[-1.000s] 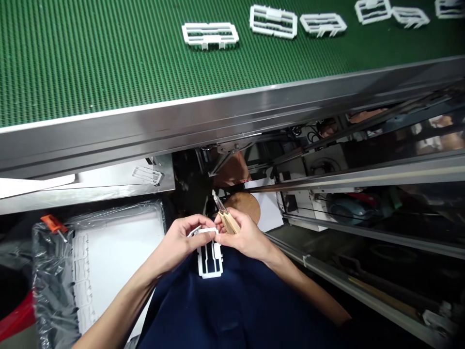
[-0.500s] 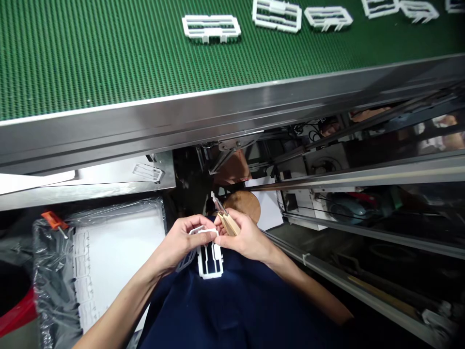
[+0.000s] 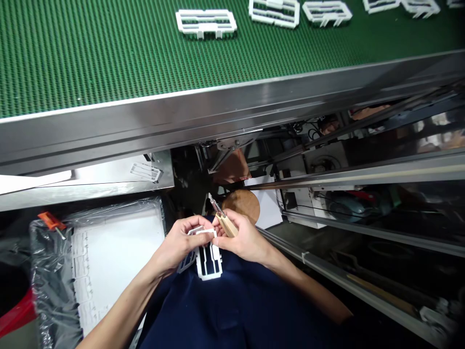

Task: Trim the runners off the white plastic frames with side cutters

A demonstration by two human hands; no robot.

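Note:
In front of my navy clothing, my left hand (image 3: 192, 237) is closed, thumb on top, around the upper end of a white slotted plastic frame (image 3: 209, 266). A second white frame (image 3: 187, 262) hangs behind it on the left, partly covered by the fingers. My right hand (image 3: 241, 236) is closed around a hand tool (image 3: 227, 226) with a tan handle and a pointed metal tip that faces up and away; its exact kind is unclear. The right thumb and fingertips also touch the top right corner of the front frame.
A green conveyor belt (image 3: 119, 58) with several white frames (image 3: 206, 23) runs across the top, edged by a metal rail (image 3: 152, 116). At left are a plastic-lined box (image 3: 119, 257), an orange-handled tool (image 3: 51, 221) and a metal shelf (image 3: 109, 175) with one frame. Metal bars (image 3: 363, 178) cross the right side.
The frames on the belt appear slightly further left and higher, partly as the view shifts. Both hands keep the same grip with almost no movement.

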